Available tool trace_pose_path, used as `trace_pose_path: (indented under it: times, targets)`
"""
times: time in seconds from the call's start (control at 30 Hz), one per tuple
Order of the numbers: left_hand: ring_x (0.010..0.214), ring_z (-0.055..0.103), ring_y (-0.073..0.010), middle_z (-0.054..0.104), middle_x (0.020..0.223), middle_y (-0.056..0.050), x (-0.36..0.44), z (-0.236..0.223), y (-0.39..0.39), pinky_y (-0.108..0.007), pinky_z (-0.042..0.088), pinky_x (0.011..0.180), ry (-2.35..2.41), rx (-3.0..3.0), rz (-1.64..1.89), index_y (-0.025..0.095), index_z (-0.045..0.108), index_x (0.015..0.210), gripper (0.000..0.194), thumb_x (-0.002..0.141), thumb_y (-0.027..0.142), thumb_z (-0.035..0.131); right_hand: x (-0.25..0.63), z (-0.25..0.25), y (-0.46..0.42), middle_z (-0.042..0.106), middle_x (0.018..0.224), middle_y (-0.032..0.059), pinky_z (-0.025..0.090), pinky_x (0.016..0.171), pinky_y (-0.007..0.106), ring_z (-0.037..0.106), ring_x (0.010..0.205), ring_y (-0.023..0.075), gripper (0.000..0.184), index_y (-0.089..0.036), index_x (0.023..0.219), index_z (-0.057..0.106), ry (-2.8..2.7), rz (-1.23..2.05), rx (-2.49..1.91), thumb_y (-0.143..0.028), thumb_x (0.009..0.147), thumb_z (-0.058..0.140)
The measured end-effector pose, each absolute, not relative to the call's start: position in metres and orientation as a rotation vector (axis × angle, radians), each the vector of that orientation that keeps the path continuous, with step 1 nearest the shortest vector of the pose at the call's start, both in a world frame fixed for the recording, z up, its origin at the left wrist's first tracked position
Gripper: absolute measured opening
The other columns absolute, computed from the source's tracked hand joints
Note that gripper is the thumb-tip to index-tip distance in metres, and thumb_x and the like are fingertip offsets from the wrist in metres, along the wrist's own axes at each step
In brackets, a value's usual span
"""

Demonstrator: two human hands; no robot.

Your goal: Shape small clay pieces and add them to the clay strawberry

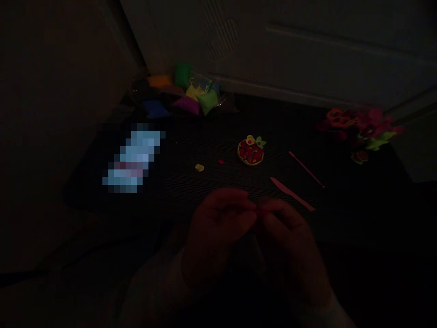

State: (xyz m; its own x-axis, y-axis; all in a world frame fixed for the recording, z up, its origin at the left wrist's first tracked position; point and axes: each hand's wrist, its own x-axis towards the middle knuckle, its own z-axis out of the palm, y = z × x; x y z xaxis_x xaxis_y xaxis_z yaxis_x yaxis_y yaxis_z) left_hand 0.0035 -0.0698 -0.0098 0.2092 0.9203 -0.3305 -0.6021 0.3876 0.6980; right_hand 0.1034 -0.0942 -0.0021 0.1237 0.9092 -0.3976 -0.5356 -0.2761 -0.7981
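Observation:
My left hand (216,228) and my right hand (292,239) meet at the fingertips near the front edge of the dark table. Between their pinched fingers shows a small piece of red clay (261,211), mostly hidden and dim. Beyond the hands lies a round clay piece (251,155) with a yellow rim, red filling, a yellow flower and green leaves on top. To its left are a red clay bit (221,162) and a flattened yellow clay lump (200,168). A pink plastic knife (292,194) and a thin pink modelling stick (306,169) lie to the right.
A lit, blurred-out screen (134,157) lies at the left. Several coloured clay packets (186,105) are piled at the back left. At the back right sits a bunch of colourful flower-like shapes (363,123). A pale panel (252,50) stands behind the table. The room is very dark.

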Motion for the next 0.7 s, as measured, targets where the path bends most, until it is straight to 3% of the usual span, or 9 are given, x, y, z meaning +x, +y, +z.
trace_pose_path:
  times: [0.37,0.7]
  targets:
    - [0.065,0.062,-0.0105,0.066,0.067,0.004,0.0006,-0.0015,-0.075,-0.019,0.05,0.062,0.935,0.678,1.108,0.024,0.064,0.073,0.025,0.059,0.003,0.065,0.099,-0.0064,-0.0977,0.059,0.066,-0.0052,0.045,0.052,0.016,0.054,0.06,0.0069,0.007,-0.027,0.069,0.064,-0.438,1.51,-1.016,-0.029,0.063,0.067]
    - [0.065,0.061,-0.0049,0.066,0.067,0.009,0.0023,-0.0045,-0.0759,-0.01,0.048,0.059,0.857,0.599,1.102,0.028,0.064,0.074,0.029,0.063,0.001,0.062,0.0956,-0.0113,-0.0984,0.055,0.067,-0.0055,0.043,0.051,0.018,0.052,0.059,0.0071,0.008,-0.027,0.069,0.06,-0.458,1.471,-0.996,-0.031,0.065,0.066]
